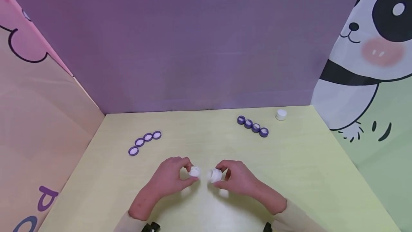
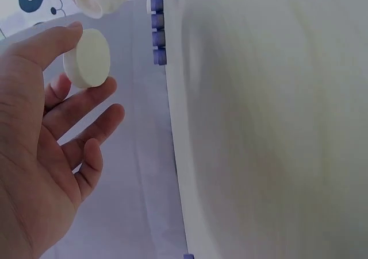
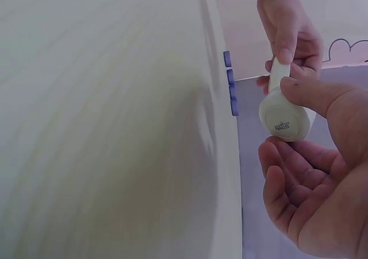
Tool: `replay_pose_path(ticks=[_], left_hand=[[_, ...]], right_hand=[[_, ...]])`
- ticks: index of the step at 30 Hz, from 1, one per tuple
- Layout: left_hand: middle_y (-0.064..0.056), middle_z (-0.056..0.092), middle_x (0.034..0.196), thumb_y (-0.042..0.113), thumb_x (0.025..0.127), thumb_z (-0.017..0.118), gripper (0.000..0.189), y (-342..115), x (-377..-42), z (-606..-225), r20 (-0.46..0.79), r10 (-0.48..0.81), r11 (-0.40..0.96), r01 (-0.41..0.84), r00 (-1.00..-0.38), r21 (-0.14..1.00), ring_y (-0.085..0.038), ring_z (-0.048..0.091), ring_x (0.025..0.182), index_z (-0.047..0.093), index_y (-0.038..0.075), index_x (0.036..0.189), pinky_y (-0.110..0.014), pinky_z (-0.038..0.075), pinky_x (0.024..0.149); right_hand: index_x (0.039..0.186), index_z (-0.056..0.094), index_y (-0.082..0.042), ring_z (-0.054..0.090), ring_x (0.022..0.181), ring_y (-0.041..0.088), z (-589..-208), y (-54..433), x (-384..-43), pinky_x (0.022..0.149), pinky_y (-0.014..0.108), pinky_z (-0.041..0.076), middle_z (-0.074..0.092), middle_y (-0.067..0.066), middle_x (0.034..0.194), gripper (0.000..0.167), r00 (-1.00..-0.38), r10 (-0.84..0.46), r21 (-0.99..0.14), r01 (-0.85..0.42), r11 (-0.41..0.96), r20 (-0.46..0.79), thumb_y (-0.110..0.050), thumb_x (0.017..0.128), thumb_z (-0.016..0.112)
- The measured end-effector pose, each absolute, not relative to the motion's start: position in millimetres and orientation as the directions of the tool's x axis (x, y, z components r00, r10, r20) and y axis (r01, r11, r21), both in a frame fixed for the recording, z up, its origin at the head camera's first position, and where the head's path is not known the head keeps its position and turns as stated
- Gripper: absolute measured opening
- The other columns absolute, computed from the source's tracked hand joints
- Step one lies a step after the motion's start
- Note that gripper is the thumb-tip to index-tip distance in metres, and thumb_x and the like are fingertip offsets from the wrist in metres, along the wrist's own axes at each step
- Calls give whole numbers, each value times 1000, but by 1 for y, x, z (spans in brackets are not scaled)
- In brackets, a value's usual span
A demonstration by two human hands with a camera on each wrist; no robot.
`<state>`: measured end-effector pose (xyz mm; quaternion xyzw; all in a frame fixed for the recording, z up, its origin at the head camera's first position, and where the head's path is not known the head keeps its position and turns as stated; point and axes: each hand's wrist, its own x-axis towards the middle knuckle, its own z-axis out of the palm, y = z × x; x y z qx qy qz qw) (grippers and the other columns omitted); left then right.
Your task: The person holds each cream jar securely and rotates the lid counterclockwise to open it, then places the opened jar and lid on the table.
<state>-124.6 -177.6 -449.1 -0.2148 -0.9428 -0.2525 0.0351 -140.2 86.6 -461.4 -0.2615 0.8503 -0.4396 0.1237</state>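
Note:
Between thumb and fingers, my left hand [image 1: 172, 176] pinches a round white cap [image 1: 194, 171], its hollow side toward the head camera. The left wrist view shows the cap [image 2: 89, 58] edge-on at the fingertips. Close to its right, my right hand [image 1: 237, 178] grips a small white bottle [image 1: 215, 175], tilted sideways with its neck toward the cap. In the right wrist view the base of the bottle [image 3: 282, 118] faces the camera, with small dark print on it. A narrow gap separates cap and bottle in the head view; both are held above the table [image 1: 206, 142].
Several purple-rimmed lids [image 1: 140, 142] lie in a slanting row at the left. Several purple rings [image 1: 252, 126] form another row at the back right. Beyond them stands a white capped container [image 1: 281, 114]. A purple curtain [image 1: 206, 46] borders the table's back edge.

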Motion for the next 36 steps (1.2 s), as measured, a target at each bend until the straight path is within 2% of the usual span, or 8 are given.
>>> replay_pose_path(ticks=[5,9,12,14,18,21,30,36], left_hand=[[23,60,88,44,75,82,29,-188,-124,-450,184,359,796,404,-915,451,-11,59,78,56,32,83,-29,45,70],[16,67,97,43,75,82,38,-197,-124,-451,185,342,794,389,-921,467,-15,64,91,67,26,105,-36,49,79],[11,68,107,41,75,82,54,-206,-125,-451,155,342,786,373,-927,493,-16,62,100,66,21,123,-39,49,84],[9,67,112,36,76,83,58,-212,-126,-451,128,350,768,363,-928,527,-15,61,103,65,18,128,-40,48,88],[9,64,117,24,78,83,54,-225,-128,-452,86,368,727,344,-926,595,-14,59,104,65,10,127,-41,49,89],[10,61,113,20,78,83,49,-233,-129,-453,79,366,721,336,-927,607,-13,58,101,66,8,122,-40,50,86],[14,56,100,27,76,85,46,-251,-134,-453,85,305,791,302,-949,533,-14,54,93,70,12,117,-32,49,76],[11,57,98,31,76,84,40,-265,-139,-452,79,288,819,288,-954,497,-16,56,93,70,16,111,-37,49,78]], right_hand=[[100,69,-18,57,61,8,-462,88,-139,55,26,49,65,-9,91,29,-833,-553,-817,-326,475,11,-23,76,85],[101,68,-18,57,62,8,-464,88,-139,55,25,49,65,-9,92,30,-832,-555,-815,-328,478,9,-23,76,85],[101,68,-18,57,62,8,-464,89,-138,55,25,49,65,-9,92,30,-831,-556,-815,-329,478,9,-23,76,85],[101,68,-18,57,62,8,-464,89,-138,55,26,50,65,-8,92,30,-830,-558,-817,-328,474,10,-22,76,84],[102,68,-18,57,62,8,-464,88,-137,55,26,49,65,-8,93,30,-830,-558,-819,-325,473,6,-22,76,85],[102,68,-18,57,62,9,-463,88,-137,54,26,50,65,-8,93,31,-830,-558,-822,-317,473,-1,-22,76,85],[103,68,-18,58,63,11,-465,93,-137,55,26,50,65,-8,93,31,-830,-558,-830,-305,467,-9,-22,77,84],[101,68,-17,58,63,10,-465,95,-136,54,26,50,64,-7,93,30,-827,-562,-839,-302,452,-5,-22,77,84]])
